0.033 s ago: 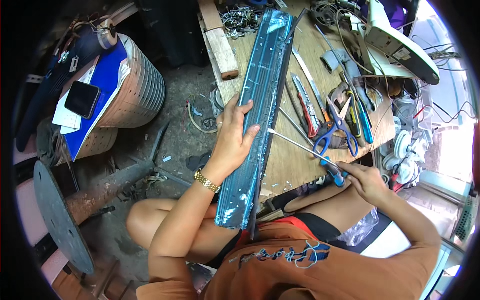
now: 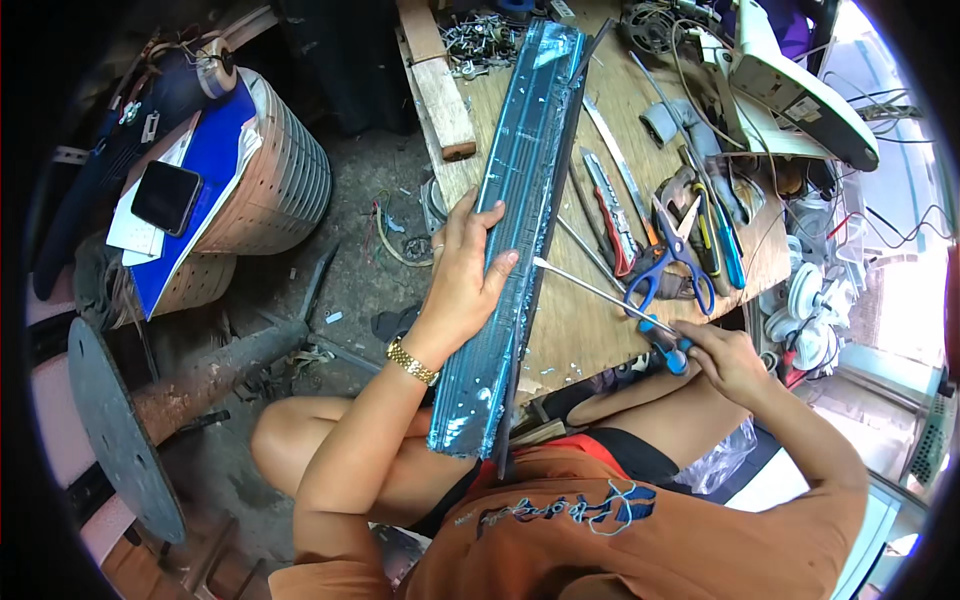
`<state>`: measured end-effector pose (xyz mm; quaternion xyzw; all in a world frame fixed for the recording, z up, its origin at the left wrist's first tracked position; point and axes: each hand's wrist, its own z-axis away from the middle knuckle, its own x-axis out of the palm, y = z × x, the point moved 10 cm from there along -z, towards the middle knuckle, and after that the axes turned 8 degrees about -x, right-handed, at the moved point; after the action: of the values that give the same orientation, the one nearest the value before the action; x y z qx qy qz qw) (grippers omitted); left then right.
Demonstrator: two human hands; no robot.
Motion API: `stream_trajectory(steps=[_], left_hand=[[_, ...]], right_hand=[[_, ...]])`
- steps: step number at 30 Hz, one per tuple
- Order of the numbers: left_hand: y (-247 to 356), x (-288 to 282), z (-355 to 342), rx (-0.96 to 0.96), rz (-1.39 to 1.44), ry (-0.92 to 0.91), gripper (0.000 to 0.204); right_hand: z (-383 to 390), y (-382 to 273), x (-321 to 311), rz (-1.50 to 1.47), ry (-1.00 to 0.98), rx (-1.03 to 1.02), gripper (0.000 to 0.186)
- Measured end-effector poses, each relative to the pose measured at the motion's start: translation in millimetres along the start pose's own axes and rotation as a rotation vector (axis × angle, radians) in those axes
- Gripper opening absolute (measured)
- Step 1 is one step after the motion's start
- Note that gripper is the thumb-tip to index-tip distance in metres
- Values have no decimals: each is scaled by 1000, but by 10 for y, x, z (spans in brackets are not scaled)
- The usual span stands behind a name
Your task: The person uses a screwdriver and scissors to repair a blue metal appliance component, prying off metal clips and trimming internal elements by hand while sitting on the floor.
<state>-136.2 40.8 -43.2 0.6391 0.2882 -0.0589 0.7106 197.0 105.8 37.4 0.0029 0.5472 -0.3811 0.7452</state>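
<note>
- Blue panel [image 2: 525, 150]: long, film-like shiny face up, laid slantwise over L part of tabletop [image 2: 572, 338]; near end sticks out past tabletop's near edge, over the lap.
- Black strip [image 2: 504, 455]: runs along panel's R side, near end also past tabletop's edge.
- L hand [image 2: 458, 275]: at tabletop's L edge, half-curled, has hold of panel's L side, thumb + fingertips on top face; can't see if anything hooks underneath.
- R hand [image 2: 735, 365]: off tabletop's near R corner, fingers closed round the rear of a rod tool [image 2: 600, 292]; handle mostly hidden. Shaft crosses above tabletop, tip at panel's R side; contact w/ strip or panel unclear.
- Risk: tip could skid over the face & hit L thumb, prob. if pushed hard, as thumb's nearly in line w/ shaft.
- Risk: panel may tip or swivel, b/c near end hangs past tabletop.
- Risk: too much leverage might bend strip or gouge panel edge.
- Risk: shaft passes over blue scissors [image 2: 679, 246] & blue-handled screwdriver [image 2: 667, 352] at tabletop's near R; a low swing could snag them or knock the driver off.
</note>
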Motion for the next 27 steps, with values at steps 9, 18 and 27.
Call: stream_trajectory(steps=[9, 18, 27], left_hand=[[-13, -28, -1, 35, 40, 2, 60], [55, -104, 257, 61, -140, 6, 62], [-92, -101, 459, 12, -110, 66, 82]], right_hand=[[-59, 376, 172, -37, 330, -127, 31], [437, -695, -117, 109, 196, 16, 31], [502, -877, 14, 115, 133, -14, 36]])
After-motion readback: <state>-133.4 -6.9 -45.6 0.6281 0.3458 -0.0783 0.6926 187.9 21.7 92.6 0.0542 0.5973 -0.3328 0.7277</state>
